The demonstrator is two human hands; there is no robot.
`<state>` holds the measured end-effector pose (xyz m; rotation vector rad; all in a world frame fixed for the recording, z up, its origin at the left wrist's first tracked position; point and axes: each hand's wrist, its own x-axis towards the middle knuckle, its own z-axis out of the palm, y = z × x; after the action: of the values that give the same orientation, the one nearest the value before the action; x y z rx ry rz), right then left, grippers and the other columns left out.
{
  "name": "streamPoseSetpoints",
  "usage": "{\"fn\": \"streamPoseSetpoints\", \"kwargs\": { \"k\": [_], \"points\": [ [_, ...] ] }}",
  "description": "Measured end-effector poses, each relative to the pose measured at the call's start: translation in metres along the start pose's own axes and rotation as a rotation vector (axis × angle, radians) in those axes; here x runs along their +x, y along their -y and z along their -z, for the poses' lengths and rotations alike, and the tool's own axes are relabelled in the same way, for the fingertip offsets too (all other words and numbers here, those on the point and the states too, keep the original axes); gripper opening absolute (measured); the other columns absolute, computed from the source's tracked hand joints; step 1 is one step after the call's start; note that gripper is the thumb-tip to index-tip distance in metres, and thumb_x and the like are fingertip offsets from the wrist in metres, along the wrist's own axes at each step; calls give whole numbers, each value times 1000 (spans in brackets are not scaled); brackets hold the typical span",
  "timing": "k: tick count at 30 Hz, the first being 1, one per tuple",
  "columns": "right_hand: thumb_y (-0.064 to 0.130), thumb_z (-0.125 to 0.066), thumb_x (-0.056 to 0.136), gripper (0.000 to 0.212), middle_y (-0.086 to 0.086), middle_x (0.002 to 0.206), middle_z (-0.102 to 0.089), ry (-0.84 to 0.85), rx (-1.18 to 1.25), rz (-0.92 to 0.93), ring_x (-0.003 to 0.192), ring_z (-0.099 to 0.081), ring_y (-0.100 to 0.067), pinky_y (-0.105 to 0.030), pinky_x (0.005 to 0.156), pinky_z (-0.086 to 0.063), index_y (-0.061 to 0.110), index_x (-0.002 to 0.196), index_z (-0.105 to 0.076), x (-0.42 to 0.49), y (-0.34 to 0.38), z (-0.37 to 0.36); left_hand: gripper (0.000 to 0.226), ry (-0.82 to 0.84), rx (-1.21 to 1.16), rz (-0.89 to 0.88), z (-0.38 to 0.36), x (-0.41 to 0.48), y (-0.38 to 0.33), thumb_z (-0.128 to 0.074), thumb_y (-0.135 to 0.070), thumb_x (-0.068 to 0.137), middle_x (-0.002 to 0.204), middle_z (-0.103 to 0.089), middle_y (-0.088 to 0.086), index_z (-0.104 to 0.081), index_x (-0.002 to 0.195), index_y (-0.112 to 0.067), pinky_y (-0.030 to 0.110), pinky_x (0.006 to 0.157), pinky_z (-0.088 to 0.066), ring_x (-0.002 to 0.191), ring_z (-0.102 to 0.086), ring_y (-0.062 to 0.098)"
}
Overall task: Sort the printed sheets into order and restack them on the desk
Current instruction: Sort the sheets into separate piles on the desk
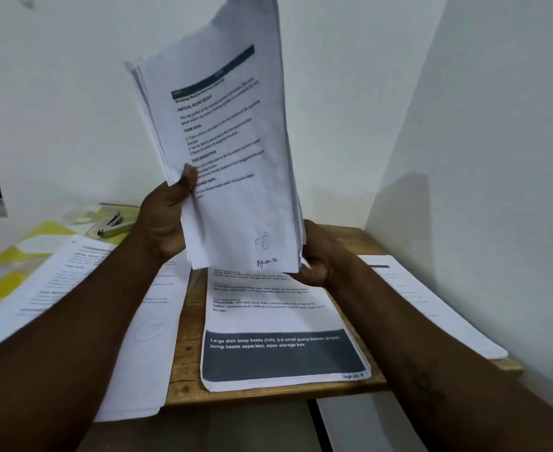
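The wooden desk (184,391) bears three lots of printed sheets: a left pile (60,288) overhanging the front edge, a middle pile (278,321) with a dark band near its foot, and a right pile (431,305) by the wall. Above them a thick sheaf (232,158) stands upright in the air, held in both hands. The left hand (164,220) grips its left edge, thumb on the front page; the right hand (321,256) curls round the bottom right corner. A yellow folder (11,259) at far left carries a stapler (112,225)
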<state>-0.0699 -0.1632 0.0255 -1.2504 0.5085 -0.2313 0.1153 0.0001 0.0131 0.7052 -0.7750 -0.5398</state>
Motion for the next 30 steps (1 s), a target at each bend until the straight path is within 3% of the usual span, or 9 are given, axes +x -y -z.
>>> {"fn": "streamPoseSetpoints", "kwargs": {
  "k": [2, 4, 6, 8, 11, 15, 18, 26, 30],
  "points": [
    [6, -52, 100, 22, -21, 98, -76, -87, 37, 23, 83, -73, -24, -31, 84, -62, -1, 113, -68, 3, 1, -3, 91, 36, 9, -9, 3, 1, 2, -86, -48, 82, 155, -53, 17, -50, 153, -7, 54, 123, -35, 145, -50, 32],
    [-1, -46, 101, 21, -15, 60, -58, -122, 47, 50, 47, -57, -22, -23, 51, -53, 9, 89, -59, -4, 9, -2, 91, 58, 33, -6, 2, 2, 3, -87, -48, 81, 155, -53, 16, -51, 153, -7, 54, 124, -34, 145, -50, 32],
    [-3, -44, 104, 28, -14, 57, -62, -124, 127, 67, 41, -62, -22, -26, 40, -53, 1, 82, -62, -11, 22, 1, 91, 64, 31, 1, 3, 3, 3, -88, -48, 79, 153, -55, 16, -52, 151, -6, 52, 123, -36, 144, -51, 32],
    [-4, -54, 96, 14, -18, 77, -74, -118, 190, 116, 61, -73, -26, -37, 58, -64, -4, 97, -68, -17, 33, 8, 93, 53, 42, 7, 4, 4, 2, -90, -48, 77, 152, -56, 16, -53, 150, -5, 51, 123, -36, 143, -52, 31],
    [2, -71, 83, 37, -17, 117, -74, -108, 136, 110, 98, -73, -33, -46, 88, -62, 0, 120, -70, -19, 36, 19, 76, -30, 110, 35, 8, 6, 4, -83, -46, 85, 146, -62, 14, -60, 145, -5, 52, 122, -38, 138, -57, 30],
    [-1, -77, 86, 22, -13, 106, -79, -326, -291, 371, 84, -74, -29, -37, 71, -62, 5, 107, -73, -21, 38, 42, 44, -211, 181, 92, 9, 6, 9, -71, -37, 98, 130, -73, 12, -70, 131, -9, 52, 106, -53, 118, -71, 29],
    [1, -75, 89, 30, -8, 108, -80, -272, -306, 379, 84, -77, -26, -36, 70, -62, 10, 118, -73, -28, 41, 55, 33, -266, 215, 103, 11, 5, 10, -70, -33, 98, 124, -75, 11, -72, 122, -12, 42, 86, -61, 109, -74, 28],
    [-7, -77, 86, 36, -4, 104, -81, -360, -354, 491, 94, -79, -30, -40, 71, -65, 9, 118, -72, -43, 44, 65, 45, -301, 173, 98, 7, 1, 3, -72, -35, 96, 124, -76, 7, -69, 133, -10, 47, 89, -60, 111, -75, 26],
    [-5, -71, 91, 32, -11, 116, -78, -213, -155, 592, 106, -76, -33, -46, 87, -63, 7, 121, -69, -51, 54, 73, 40, -333, 137, 87, 10, 3, 4, -73, -31, 97, 127, -75, 6, -71, 131, -11, 47, 91, -61, 114, -73, 25]
  ]
}}
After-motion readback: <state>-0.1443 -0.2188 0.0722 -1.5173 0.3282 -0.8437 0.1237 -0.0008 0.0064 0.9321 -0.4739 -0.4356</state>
